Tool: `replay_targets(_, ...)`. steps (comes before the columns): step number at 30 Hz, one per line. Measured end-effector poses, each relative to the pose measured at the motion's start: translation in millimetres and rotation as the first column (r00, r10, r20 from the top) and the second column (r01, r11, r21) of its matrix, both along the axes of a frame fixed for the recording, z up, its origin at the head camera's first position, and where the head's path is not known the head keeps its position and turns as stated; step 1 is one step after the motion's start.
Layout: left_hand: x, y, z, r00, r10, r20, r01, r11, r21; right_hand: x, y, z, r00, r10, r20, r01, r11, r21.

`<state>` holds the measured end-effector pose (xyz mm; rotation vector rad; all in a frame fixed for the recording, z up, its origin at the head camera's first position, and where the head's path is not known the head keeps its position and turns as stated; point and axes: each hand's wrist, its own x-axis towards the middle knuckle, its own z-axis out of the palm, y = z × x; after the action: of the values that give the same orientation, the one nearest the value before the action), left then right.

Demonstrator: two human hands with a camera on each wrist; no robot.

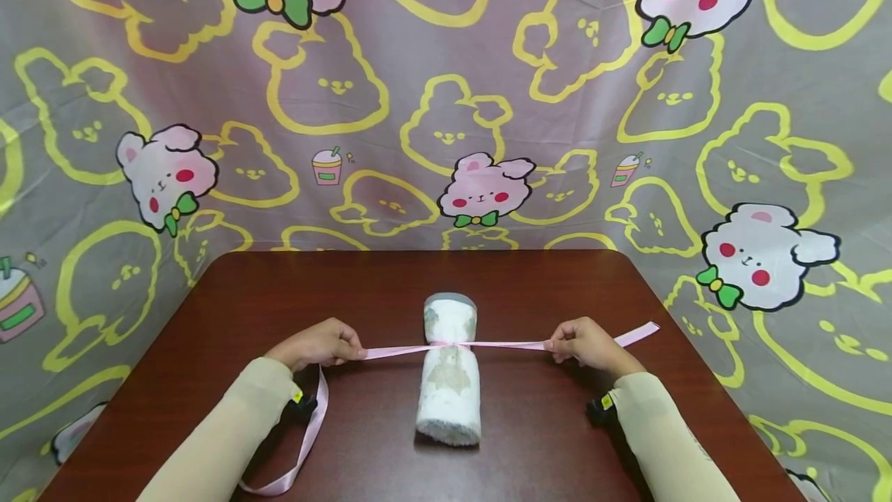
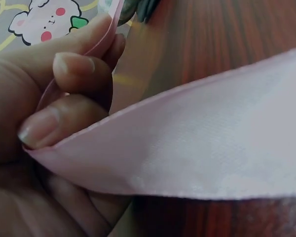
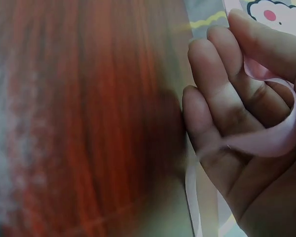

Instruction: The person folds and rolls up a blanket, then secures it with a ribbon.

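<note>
- A fluffy white roll lies on the counter, its length running from 12 to 6 o'clock, which leaves its waist open to a pull from either side.
- A pink ribbon girdles that waist and sinks into it; the pinched-in shape suggests tension is squeezing the soft material. Whether the strands there are knotted or only crossed is too small to tell.
- At 9 o'clock from the roll, the left hand pinches the ribbon between thumb and bent fingers, probably for a firm hold on slippery satin. Spare length drops from it and loops onto the counter towards 7 o'clock.
- At 3 o'clock, the right hand pinches the other side between thumb and forefinger, its remaining fingers bent more loosely. The ribbon curves across the palm, and its short free end pokes out between 2 and 3 o'clock.
- Both hands sit well apart and nearly level with the waist, presumably so that opposing pulls balance and the roll stays put.
</note>
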<state>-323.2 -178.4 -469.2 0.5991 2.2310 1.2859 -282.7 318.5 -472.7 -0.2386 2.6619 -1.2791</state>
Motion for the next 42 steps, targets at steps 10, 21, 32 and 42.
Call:
replay_targets(10, -2.7, 2, -0.8, 1.0, 0.021, -0.01, -0.021, 1.0, 0.006, 7.9, -15, 21.5, 0.992, 0.126, -0.029, -0.128, 0.983, -0.129)
replay_targets(21, -6.5, 17, 6.8, 0.998, -0.055, 0.005, 0.055, 0.998, 0.002, -8.6, -25, 10.4, 0.964, 0.257, -0.068, -0.253, 0.965, 0.065)
replay_targets(32, -0.5, 51, 12.9, 0.976, -0.187, -0.108, 0.179, 0.981, -0.076, -7.3, -67, 5.6, 0.934, 0.355, -0.037, -0.345, 0.925, 0.16)
replay_targets(42, -0.5, 57, 11.0, 0.986, -0.168, -0.016, 0.169, 0.981, 0.098, -10.5, -64, 5.7, 0.948, 0.304, -0.09, -0.31, 0.949, -0.061)
